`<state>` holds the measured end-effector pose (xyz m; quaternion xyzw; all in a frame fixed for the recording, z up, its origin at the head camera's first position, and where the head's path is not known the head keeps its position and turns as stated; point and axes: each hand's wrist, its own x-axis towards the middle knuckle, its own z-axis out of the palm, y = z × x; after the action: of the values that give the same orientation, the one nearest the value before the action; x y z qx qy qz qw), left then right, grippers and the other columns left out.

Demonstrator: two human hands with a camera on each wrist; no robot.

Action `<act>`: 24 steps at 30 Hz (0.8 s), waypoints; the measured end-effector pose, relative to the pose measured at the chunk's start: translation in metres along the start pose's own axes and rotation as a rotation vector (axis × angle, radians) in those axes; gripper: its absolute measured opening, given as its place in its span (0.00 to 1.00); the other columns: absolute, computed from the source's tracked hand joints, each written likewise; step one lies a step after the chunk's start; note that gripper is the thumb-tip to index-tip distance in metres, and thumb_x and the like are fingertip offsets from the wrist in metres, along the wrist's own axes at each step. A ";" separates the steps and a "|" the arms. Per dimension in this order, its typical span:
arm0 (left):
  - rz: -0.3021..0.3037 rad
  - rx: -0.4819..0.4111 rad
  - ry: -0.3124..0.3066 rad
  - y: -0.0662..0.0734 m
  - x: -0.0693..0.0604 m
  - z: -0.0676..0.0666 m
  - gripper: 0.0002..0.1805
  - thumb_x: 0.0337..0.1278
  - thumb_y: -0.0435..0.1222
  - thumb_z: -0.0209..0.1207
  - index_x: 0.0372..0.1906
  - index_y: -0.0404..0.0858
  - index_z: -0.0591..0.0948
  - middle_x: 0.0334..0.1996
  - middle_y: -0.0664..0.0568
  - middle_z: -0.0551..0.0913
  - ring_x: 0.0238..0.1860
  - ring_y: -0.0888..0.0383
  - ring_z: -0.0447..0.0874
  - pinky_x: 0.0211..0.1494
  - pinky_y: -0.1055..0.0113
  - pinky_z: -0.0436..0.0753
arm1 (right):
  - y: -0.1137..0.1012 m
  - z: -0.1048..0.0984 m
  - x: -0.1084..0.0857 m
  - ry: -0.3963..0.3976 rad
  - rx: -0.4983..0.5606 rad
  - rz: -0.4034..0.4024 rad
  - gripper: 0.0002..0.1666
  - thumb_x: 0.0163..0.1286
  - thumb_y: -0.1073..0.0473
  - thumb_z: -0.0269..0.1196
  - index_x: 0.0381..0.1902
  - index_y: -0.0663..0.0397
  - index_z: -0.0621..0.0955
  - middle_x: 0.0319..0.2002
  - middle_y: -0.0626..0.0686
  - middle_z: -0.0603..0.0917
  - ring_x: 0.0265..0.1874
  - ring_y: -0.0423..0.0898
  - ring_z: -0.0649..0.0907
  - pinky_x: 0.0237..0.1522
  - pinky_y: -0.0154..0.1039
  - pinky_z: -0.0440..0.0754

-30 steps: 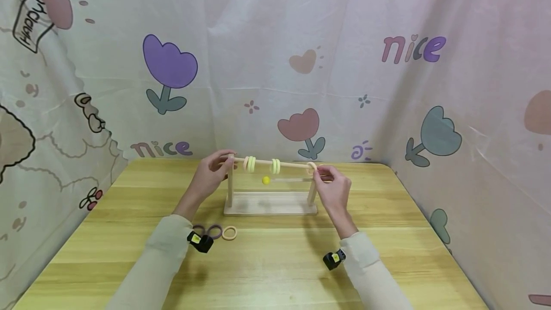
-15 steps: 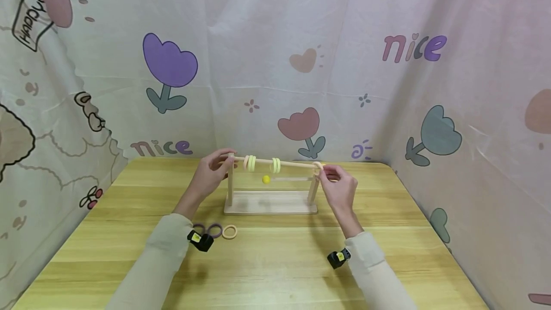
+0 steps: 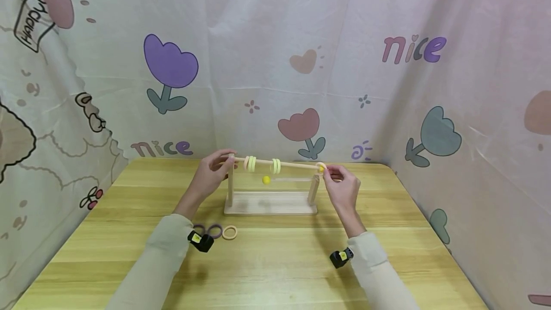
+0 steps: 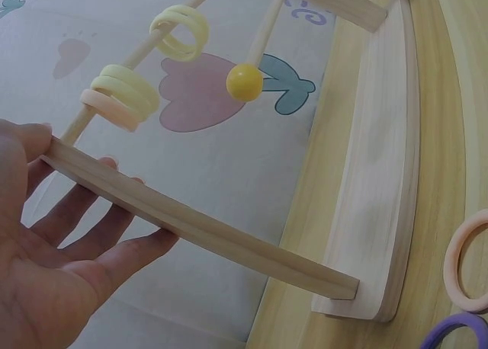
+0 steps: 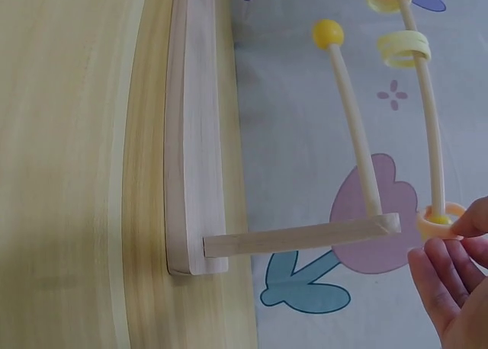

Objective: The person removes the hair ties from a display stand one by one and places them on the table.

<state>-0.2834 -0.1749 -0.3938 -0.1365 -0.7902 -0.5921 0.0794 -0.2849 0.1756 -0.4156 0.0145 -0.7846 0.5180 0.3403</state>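
My left hand (image 3: 208, 176) grips the top of the wooden stand's left post (image 4: 206, 223), thumb on top and fingers beneath. Several pale yellow rings (image 4: 122, 90) and a peach ring (image 4: 110, 110) hang on the upper rod (image 3: 297, 164), which slopes slightly down to the right. At that rod's far end, my right hand (image 3: 343, 186) pinches another peach ring (image 5: 424, 225) between thumb and fingers. The ring sits around the rod's yellow tip (image 5: 440, 219), beyond the right post (image 5: 305, 236). A lower rod (image 5: 352, 116) with a yellow ball (image 5: 328, 33) points left from the right post.
The stand's base (image 3: 271, 203) rests on a wooden table (image 3: 275, 262). In front of its left end lie a loose peach ring (image 3: 230, 232) and purple rings (image 3: 214, 231), one partly hidden by the left wrist camera (image 3: 201, 241). A printed curtain (image 3: 258, 61) hangs behind.
My right hand has moved right, drawing the pinched peach ring along the upper rod to its yellow tip. My left hand stays on the left post.
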 end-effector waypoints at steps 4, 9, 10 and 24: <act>0.004 0.001 -0.003 -0.001 0.000 -0.001 0.23 0.78 0.48 0.54 0.67 0.41 0.77 0.56 0.35 0.83 0.61 0.35 0.82 0.63 0.43 0.83 | 0.002 -0.002 0.002 -0.004 -0.002 0.014 0.06 0.63 0.69 0.69 0.37 0.69 0.88 0.34 0.66 0.90 0.25 0.28 0.80 0.31 0.16 0.80; 0.005 -0.005 -0.005 -0.001 0.000 -0.001 0.23 0.78 0.48 0.54 0.67 0.40 0.77 0.57 0.35 0.83 0.61 0.35 0.82 0.63 0.44 0.83 | 0.004 -0.005 0.003 -0.007 -0.005 0.033 0.07 0.63 0.69 0.69 0.38 0.69 0.88 0.35 0.67 0.90 0.24 0.23 0.79 0.31 0.16 0.80; 0.005 -0.007 -0.005 0.000 0.000 -0.001 0.23 0.78 0.48 0.54 0.67 0.40 0.77 0.57 0.35 0.83 0.62 0.34 0.82 0.63 0.44 0.83 | 0.004 -0.006 0.003 -0.010 -0.006 0.038 0.07 0.63 0.69 0.69 0.38 0.68 0.88 0.35 0.67 0.90 0.24 0.23 0.79 0.31 0.16 0.80; 0.010 -0.001 0.000 -0.002 0.001 0.000 0.23 0.78 0.47 0.54 0.68 0.40 0.77 0.59 0.32 0.81 0.62 0.34 0.82 0.63 0.43 0.83 | 0.013 -0.010 0.011 -0.008 -0.032 0.103 0.08 0.65 0.67 0.68 0.40 0.67 0.88 0.37 0.68 0.90 0.23 0.25 0.79 0.27 0.18 0.79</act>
<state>-0.2850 -0.1756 -0.3949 -0.1404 -0.7894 -0.5920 0.0822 -0.2931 0.1936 -0.4177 -0.0293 -0.7939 0.5221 0.3103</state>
